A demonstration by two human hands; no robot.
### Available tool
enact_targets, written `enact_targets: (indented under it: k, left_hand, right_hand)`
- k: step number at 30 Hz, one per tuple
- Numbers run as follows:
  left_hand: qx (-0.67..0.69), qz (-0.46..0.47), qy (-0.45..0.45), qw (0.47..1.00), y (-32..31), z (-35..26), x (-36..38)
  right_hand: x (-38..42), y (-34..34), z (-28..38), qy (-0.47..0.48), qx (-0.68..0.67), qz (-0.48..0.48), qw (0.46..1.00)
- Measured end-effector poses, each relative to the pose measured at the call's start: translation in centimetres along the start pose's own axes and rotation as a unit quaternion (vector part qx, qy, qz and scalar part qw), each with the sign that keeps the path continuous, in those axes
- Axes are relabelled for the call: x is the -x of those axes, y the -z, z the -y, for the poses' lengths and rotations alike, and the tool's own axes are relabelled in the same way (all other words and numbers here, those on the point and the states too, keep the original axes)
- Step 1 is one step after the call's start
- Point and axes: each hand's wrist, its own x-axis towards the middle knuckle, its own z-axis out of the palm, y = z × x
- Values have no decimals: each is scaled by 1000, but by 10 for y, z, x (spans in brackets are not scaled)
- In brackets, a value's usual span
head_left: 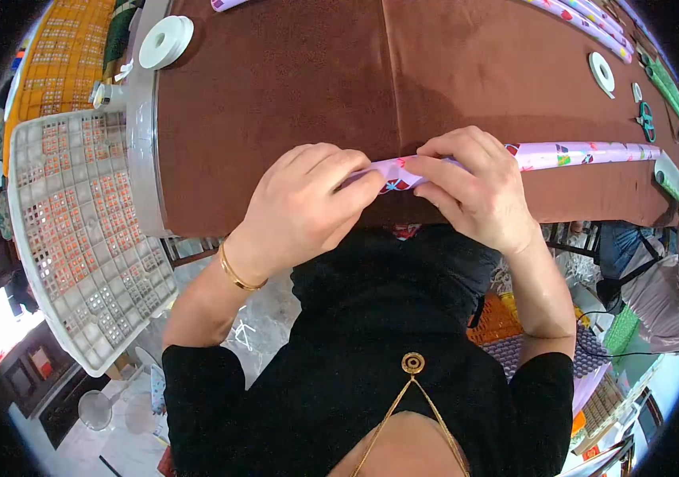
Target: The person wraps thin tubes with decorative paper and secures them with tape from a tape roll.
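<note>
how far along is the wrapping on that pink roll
Done: the long pink patterned paper roll lies rolled up on the brown tablecloth. In hand: the left hand and right hand both pinch and fold its near end, which looks flattened into a point. Left: no tape or ribbon shows on that end; the white ribbon spool and scissors lie apart, untouched.

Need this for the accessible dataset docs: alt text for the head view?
Seen from above, a person's left hand and right hand pinch the near end of a rolled pink patterned wrapping paper tube lying across a brown cloth-covered table. A white ribbon spool sits at the table's far left, and a grey plastic grid crate stands beside the table.
</note>
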Motion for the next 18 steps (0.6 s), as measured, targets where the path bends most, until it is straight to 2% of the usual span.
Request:
enact_targets:
  k: [18]
  left_hand:
    - [11,-26,-15,999,-6,0,3]
  right_hand:
    - [1,-2,-2,-2,-6,-13,1000]
